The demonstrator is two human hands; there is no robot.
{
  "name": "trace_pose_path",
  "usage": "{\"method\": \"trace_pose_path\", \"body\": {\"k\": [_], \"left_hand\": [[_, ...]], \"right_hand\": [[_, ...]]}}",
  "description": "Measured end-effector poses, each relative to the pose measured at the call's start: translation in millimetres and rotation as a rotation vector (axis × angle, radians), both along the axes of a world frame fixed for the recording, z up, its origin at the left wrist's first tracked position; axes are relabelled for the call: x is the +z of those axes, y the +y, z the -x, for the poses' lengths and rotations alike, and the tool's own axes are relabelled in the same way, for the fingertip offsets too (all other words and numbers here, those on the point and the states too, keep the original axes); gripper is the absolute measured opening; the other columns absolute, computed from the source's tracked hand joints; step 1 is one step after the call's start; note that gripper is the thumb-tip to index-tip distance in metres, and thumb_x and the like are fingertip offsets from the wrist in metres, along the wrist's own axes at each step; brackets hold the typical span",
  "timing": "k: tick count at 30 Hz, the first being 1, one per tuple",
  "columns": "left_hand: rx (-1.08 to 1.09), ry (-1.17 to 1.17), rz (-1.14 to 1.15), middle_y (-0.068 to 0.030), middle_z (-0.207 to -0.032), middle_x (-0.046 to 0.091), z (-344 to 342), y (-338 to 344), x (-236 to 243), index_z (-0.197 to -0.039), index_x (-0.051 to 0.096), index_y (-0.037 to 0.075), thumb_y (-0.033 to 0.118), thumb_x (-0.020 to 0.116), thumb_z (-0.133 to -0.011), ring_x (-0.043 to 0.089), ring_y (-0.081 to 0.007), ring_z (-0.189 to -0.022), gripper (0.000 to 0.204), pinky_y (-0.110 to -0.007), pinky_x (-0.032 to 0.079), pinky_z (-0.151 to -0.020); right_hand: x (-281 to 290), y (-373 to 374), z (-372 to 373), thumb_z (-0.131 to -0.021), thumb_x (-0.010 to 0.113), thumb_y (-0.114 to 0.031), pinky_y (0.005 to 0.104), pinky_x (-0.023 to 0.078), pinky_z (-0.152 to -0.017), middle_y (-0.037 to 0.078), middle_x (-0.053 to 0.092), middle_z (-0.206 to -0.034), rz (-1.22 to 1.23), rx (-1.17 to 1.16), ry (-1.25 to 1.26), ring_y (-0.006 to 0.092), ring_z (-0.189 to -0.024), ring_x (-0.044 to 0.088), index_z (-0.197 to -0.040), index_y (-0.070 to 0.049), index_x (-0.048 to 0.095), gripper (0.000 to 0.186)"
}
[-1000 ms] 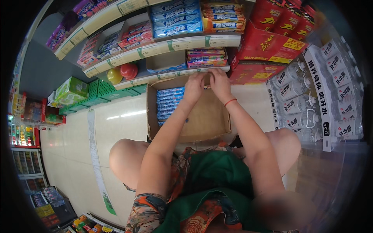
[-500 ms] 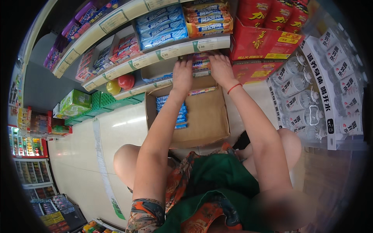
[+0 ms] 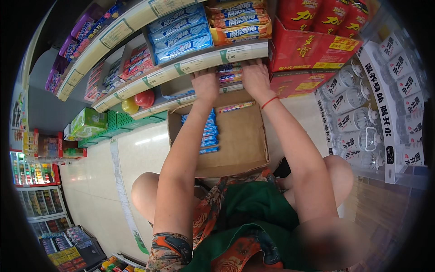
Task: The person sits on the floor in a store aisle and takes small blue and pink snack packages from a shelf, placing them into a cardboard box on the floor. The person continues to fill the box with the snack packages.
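My left hand (image 3: 205,85) and my right hand (image 3: 257,81) reach under the shelf's lip (image 3: 181,69), one on each side of a stack of pink and multicoloured candy packs (image 3: 229,75) on the lower shelf. Both sets of fingertips are hidden there, so their grip is unclear. Below them a shallow cardboard carton (image 3: 235,145) lies between my bent legs, with several blue packs (image 3: 208,136) at its left and one multicoloured pack (image 3: 235,106) along its far side. Beside my left hand is a mostly bare display tray (image 3: 176,90).
Blue packs (image 3: 179,31) and orange packs (image 3: 238,25) fill the shelf above. Red cartons (image 3: 312,50) stand at the right, beside bottled water in white-edged stacks (image 3: 344,109). Yellow and red round items (image 3: 144,99) and green crates (image 3: 127,122) are at the left.
Both hands have moved forward from the carton's far edge to the lower shelf, uncovering the multicoloured pack in the carton. The view has shifted slightly.
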State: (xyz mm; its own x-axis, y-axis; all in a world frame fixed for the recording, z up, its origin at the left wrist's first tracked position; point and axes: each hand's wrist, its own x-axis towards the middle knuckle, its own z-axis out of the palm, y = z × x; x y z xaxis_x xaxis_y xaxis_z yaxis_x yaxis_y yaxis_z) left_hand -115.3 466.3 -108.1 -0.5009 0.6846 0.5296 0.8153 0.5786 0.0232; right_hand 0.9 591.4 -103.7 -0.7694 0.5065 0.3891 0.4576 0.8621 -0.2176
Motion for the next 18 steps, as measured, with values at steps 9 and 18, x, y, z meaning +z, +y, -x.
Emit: {"method": "trace_pose_path", "body": {"k": [9,18], "left_hand": [[-0.082,-0.093,-0.118,-0.0081,-0.100,0.058,-16.9,-27.0,11.3,-0.106,0.059,0.014,0.021,0.063,-0.081,0.050,-0.0326,-0.094,0.026,-0.045,0.038,-0.081],[-0.120,-0.164,-0.289,-0.0047,-0.094,0.057,-37.1,-66.6,6.6,-0.098,0.060,0.016,0.017,0.066,-0.076,0.053,-0.0280,-0.088,0.023,-0.040,0.042,-0.073]], "right_hand": [[-0.7,-9.3,-22.4,-0.081,0.053,-0.006,0.0406,0.040,-0.089,0.013,0.057,-0.103,0.055,0.123,0.207,0.0305,-0.103,0.050,-0.106,-0.004,0.057,0.026],[5.2,-37.0,-47.5,-0.081,0.055,-0.007,0.0383,0.042,-0.087,0.012,0.057,-0.099,0.009,0.284,0.264,0.0289,-0.099,0.051,-0.102,-0.003,0.057,0.022]]}}
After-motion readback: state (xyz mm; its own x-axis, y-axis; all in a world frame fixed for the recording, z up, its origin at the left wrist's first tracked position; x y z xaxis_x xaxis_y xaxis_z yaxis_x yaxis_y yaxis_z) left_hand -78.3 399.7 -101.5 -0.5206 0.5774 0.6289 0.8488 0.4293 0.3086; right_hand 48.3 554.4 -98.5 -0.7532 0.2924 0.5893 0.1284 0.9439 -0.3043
